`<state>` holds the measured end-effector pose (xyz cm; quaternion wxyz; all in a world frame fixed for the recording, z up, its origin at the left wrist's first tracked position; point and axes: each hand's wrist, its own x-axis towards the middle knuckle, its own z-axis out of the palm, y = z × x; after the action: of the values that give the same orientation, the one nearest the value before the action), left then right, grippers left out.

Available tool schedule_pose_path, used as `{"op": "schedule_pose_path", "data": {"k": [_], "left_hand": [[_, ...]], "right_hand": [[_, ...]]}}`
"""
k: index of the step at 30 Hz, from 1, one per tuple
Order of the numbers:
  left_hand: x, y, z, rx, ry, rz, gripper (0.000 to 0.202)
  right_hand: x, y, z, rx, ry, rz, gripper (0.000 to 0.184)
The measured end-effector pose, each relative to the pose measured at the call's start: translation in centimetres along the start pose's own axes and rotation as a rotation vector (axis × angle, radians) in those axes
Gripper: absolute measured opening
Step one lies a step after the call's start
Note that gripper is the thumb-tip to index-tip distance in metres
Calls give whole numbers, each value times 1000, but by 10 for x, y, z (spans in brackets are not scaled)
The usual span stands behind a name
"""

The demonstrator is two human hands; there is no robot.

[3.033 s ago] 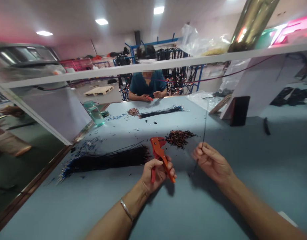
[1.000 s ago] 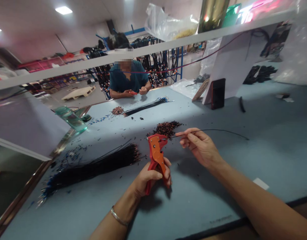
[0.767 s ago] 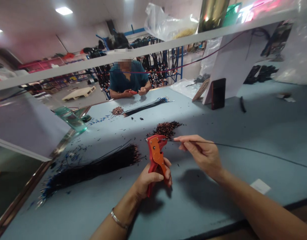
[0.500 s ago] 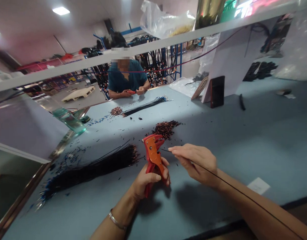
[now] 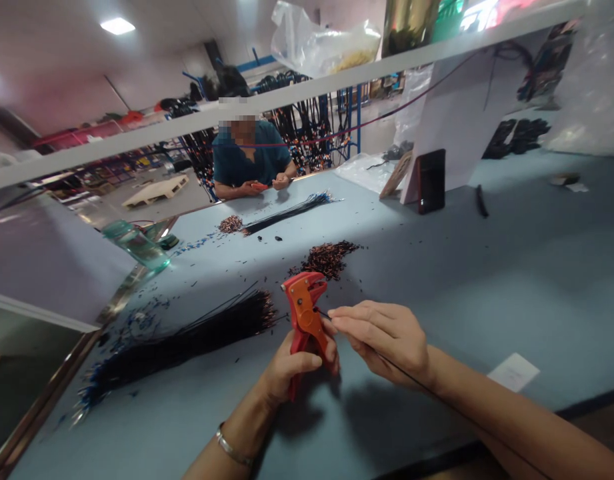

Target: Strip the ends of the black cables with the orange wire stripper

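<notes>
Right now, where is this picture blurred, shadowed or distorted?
Head view: the left hand on the orange wire stripper and the right hand pinching the black wire are sharp, soft shadows on the table beneath; head view: the left margin smears, the white shelf edge slants, a ceiling lamp is blown out.

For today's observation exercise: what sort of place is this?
Probably a wire-assembly workshop. The left hand grips an orange wire stripper, the right hand holds a black wire to it, a bundle of black wires lies on the blue table, and another person works opposite.

Ceiling panels point(image 5: 117, 25) glare; soft hand shadows; wide-angle bending; blurred left edge.
</notes>
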<state>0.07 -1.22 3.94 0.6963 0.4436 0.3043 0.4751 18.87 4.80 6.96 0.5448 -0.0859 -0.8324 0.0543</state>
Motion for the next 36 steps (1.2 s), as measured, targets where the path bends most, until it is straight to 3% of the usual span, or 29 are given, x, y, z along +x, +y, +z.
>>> {"op": "schedule_pose_path", "data": {"k": [8, 15, 36], "left_hand": [[0, -1, 0, -13, -8, 12, 35], [0, -2, -2, 96, -28, -1, 23], [-1, -5, -1, 183, -9, 39, 28]], "right_hand": [[2, -1, 1, -28, 22, -5, 28], [-1, -1, 2, -6, 2, -9, 27], [0, -5, 1, -72, -15, -107, 21]]}}
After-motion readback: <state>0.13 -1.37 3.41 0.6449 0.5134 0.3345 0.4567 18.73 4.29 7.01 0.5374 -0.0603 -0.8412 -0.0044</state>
